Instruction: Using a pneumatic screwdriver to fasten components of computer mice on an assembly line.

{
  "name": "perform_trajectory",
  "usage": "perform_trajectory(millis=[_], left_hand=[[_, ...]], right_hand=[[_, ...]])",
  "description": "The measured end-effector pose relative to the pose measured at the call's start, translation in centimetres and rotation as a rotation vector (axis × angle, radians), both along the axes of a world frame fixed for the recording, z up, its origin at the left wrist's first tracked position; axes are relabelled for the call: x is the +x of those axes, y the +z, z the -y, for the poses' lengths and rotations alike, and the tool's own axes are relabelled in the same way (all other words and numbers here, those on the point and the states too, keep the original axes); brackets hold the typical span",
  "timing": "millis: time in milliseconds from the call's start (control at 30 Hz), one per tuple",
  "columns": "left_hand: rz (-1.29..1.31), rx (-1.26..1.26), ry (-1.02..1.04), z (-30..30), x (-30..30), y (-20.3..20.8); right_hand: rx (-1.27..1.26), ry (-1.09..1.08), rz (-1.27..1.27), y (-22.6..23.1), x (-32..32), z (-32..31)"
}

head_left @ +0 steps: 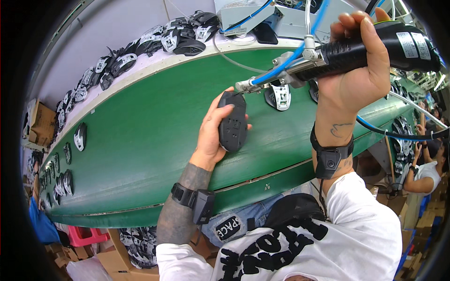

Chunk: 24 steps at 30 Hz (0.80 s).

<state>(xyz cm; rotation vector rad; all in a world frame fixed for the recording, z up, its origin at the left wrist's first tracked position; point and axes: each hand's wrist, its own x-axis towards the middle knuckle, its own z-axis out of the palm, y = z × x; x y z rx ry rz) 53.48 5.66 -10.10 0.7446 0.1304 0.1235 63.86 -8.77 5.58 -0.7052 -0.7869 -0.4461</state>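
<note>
My left hand (211, 129) grips a black computer mouse (233, 124), its underside with small recesses facing up, above the green belt (173, 112). With my right hand (358, 70) I hold a black powered screwdriver (333, 58), tilted nearly level, fingers and thumb around its body. Its metal nose (246, 86) sits at the far end of the mouse; whether the bit touches it I cannot tell. A blue air hose (286, 65) runs along the metal nose. Just right of the nose, on the belt, lies a white-and-black mouse part (280, 97).
Piles of mouse parts (180, 35) line the far ledge. More mouse parts (63, 182) lie on the belt at left. A black phone (266, 33) rests near white boxes (243, 15). Hoses hang on the right, where other people (424, 175) work. Cardboard boxes (119, 255) stand below.
</note>
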Motion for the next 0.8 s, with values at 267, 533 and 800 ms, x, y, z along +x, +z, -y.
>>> perform_trajectory(millis=[267, 533, 800], left_hand=[[-0.089, -0.04, 0.436, -2.8, 1.1, -0.6], [-0.002, -0.089, 0.399, -3.1, 0.4, -0.8], [0.113, -0.136, 0.347, -2.8, 0.4, -0.8]], right_hand=[[-0.254, 0.362, 0.063, 0.8, -0.7, 1.1], [-0.164, 0.375, -0.003, -0.9, -1.2, -0.8], [-0.185, 0.374, 0.066, -0.8, -2.3, -0.8]])
